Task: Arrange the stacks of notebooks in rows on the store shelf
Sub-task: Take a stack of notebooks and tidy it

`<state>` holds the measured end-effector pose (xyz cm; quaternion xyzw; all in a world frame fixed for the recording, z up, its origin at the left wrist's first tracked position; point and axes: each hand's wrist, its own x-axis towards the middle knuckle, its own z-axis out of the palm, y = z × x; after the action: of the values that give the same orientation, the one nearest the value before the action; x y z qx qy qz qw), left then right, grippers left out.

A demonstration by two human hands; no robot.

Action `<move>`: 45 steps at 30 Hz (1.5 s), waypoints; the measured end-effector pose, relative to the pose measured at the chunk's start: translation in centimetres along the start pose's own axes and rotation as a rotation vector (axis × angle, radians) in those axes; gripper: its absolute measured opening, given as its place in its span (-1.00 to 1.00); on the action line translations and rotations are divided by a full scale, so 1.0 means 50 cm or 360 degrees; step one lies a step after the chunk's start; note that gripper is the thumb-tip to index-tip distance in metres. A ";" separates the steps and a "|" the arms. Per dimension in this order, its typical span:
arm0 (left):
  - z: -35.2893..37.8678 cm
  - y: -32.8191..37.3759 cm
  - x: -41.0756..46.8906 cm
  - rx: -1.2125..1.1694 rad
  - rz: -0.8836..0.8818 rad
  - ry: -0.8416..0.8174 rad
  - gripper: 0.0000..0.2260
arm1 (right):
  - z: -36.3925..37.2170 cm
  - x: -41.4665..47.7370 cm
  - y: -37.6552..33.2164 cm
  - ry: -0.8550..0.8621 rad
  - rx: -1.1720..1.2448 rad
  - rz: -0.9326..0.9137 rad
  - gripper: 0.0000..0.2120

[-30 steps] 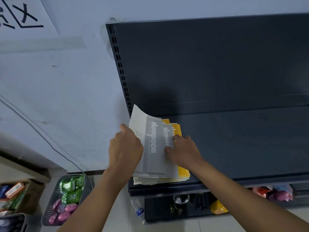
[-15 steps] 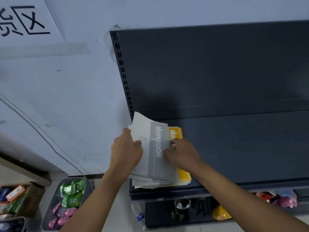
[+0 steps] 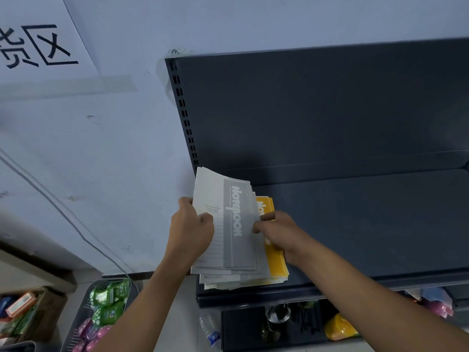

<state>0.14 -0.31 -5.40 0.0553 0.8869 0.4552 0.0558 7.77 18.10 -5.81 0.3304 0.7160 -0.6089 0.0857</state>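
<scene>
As left hand [image 3: 190,232], right hand [image 3: 282,236] grip, notebooks [image 3: 234,224] seemingly lengthwise front-to-back.

A dark grey shelf [image 3: 368,224] is found to carry, at its left end, one uneven stack of notebooks [image 3: 228,280], grey-and-white covers fanned uppermost, yellow covers exposed along the right side.
</scene>
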 end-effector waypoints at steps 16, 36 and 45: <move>0.038 0.015 0.007 0.0125 0.0171 -0.0556 -0.52 | -0.010 -0.014 0.004 0.0151 0.0399 0.0015 -0.77; 0.302 0.221 -0.114 0.0576 0.0647 -0.0635 -0.51 | -0.299 -0.128 0.122 0.0701 -0.0023 -0.0131 -0.77; 0.592 0.427 -0.275 0.0652 0.0788 -0.0800 -0.63 | -0.646 -0.225 0.286 0.0952 -0.0521 -0.0006 -0.61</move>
<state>19.13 33.73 -4.49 0.3867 0.8778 0.2412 0.1474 33.69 44.51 -3.69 0.4748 0.7984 -0.3621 -0.0775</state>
